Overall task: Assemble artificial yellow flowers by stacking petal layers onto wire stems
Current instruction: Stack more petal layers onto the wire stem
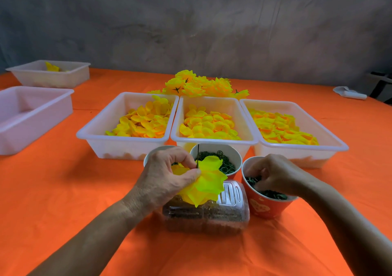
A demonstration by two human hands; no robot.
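Now, left hand (167, 173): petal stack (206, 182) on wire stem (198, 155) is pinched.
Right hand (275, 175): dipped in red cup (265, 203), grip cannot be told.

Bright, even light; soft shadows, wide-angle bending at edges, slight overall softness.

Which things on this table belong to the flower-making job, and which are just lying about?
In use: left hand holding the half-built flower on its wire stem; right hand in the red cup; three petal trays; finished flowers.

Lying about: empty tray; white object at the far right.
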